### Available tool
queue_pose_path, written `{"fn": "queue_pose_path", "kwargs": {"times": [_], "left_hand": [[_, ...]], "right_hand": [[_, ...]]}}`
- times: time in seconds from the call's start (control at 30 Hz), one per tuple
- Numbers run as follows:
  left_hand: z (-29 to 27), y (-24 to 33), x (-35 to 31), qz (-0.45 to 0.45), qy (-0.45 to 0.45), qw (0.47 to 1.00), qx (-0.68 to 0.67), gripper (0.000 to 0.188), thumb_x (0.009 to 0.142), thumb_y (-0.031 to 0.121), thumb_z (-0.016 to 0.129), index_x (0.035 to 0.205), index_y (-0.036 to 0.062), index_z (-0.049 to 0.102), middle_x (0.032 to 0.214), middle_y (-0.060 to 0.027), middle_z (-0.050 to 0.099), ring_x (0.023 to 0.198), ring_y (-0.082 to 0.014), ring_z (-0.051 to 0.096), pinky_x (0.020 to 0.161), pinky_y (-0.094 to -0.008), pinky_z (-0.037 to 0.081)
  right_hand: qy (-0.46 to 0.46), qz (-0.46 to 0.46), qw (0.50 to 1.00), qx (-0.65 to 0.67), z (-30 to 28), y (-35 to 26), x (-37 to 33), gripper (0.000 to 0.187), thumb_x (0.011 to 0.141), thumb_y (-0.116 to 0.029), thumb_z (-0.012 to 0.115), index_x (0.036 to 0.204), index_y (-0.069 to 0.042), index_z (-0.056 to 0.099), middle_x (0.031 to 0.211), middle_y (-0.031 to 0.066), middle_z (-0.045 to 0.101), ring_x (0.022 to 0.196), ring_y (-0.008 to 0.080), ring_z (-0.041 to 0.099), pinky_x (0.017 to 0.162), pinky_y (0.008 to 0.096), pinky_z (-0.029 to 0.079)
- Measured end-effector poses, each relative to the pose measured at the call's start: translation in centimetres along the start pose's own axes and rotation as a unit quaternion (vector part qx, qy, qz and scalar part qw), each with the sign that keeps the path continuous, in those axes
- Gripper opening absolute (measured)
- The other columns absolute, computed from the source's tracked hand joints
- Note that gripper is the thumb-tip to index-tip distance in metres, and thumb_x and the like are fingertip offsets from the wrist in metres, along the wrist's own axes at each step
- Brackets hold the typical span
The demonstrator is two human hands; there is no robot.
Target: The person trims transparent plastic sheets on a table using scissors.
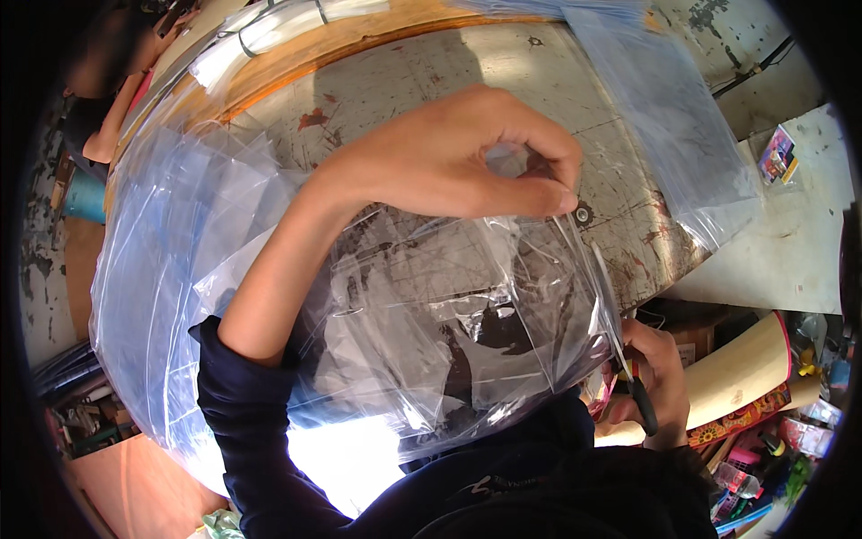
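Note:
My left hand (pixel 476 162) reaches across the worktop, its thumb and forefinger pinched on the upper right corner of a clear plastic sheet (pixel 422 314). The sheet spreads below that hand, over the near edge of the table and in front of my body, creased and shiny. At the right edge of the sheet, my right hand (pixel 660 368) is closed round a pair of scissors (pixel 639 395) with black handles. The blades point up and away from me, alongside the plastic. Whether they are parted cannot be made out. Some fingers of the right hand are hidden behind the handles.
More clear plastic (pixel 171 260) is heaped on the left. A flat stack of clear bags (pixel 655 117) lies on the scratched worktop (pixel 395 81) at the far right. Another person (pixel 103 108) is at the far left. A cream roll (pixel 741 368) and assorted clutter sit lower right.

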State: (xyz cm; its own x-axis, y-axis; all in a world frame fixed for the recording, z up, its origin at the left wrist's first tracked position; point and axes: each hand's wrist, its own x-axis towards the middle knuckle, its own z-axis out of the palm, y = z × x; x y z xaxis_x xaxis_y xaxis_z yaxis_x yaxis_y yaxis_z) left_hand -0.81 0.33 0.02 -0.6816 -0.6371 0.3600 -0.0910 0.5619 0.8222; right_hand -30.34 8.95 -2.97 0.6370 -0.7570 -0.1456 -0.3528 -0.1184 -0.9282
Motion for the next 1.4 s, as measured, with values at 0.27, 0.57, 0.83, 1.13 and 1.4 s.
{"fn": "queue_pose_path", "kwargs": {"times": [0.27,0.57,0.83,1.13,1.4], "left_hand": [[0.0,0.3,0.0,-0.014,0.011,1.000,0.010,0.011,0.080,0.005,0.059,0.071,-0.0001,0.053,0.067,-0.0019,0.048,0.064,-0.0095,0.044,0.060,-0.0250,0.037],[0.0,0.4,0.1,-0.014,0.012,1.000,0.023,0.011,0.078,0.003,0.059,0.070,0.0003,0.052,0.066,-0.0016,0.047,0.062,-0.0093,0.043,0.058,-0.0251,0.035],[0.1,0.0,0.0,0.005,0.025,0.998,0.052,0.012,0.077,0.003,0.061,0.069,0.0008,0.051,0.064,-0.0018,0.045,0.059,-0.0096,0.042,0.056,-0.0256,0.035],[-0.2,0.8,0.1,-0.004,0.032,0.995,0.095,0.013,0.074,0.007,0.063,0.069,0.0028,0.052,0.064,-0.0018,0.049,0.060,-0.0118,0.046,0.057,-0.0264,0.037],[1.7,1.9,0.4,-0.035,-0.011,0.987,0.156,0.022,0.067,0.024,0.076,0.074,0.0102,0.060,0.067,0.0047,0.057,0.057,-0.0094,0.048,0.051,-0.0242,0.037]], "right_hand": [[0.041,0.042,0.983,0.175,1.3,-1.1,0.0,0.081,0.046,-0.055,0.081,0.098,0.001,0.053,0.083,0.0043,0.057,0.064,0.0079,0.052,0.052,0.0207,0.040],[0.047,0.100,0.975,0.192,1.4,-1.7,-0.5,0.084,0.044,-0.056,0.081,0.098,0.000,0.051,0.084,0.0039,0.056,0.065,0.0073,0.050,0.055,0.0206,0.040],[0.042,0.100,0.977,0.182,1.5,-1.7,-0.3,0.081,0.044,-0.055,0.082,0.096,-0.001,0.051,0.082,0.0035,0.056,0.064,0.0080,0.051,0.054,0.0208,0.041],[0.080,0.129,0.971,0.187,1.5,-2.4,-0.5,0.078,0.041,-0.052,0.083,0.093,-0.002,0.054,0.080,0.0017,0.055,0.062,0.0067,0.049,0.053,0.0198,0.040],[0.058,0.180,0.964,0.185,1.1,-2.9,-0.6,0.101,0.035,-0.065,0.076,0.108,0.000,0.051,0.082,0.0021,0.054,0.067,0.0055,0.052,0.057,0.0155,0.044]]}}
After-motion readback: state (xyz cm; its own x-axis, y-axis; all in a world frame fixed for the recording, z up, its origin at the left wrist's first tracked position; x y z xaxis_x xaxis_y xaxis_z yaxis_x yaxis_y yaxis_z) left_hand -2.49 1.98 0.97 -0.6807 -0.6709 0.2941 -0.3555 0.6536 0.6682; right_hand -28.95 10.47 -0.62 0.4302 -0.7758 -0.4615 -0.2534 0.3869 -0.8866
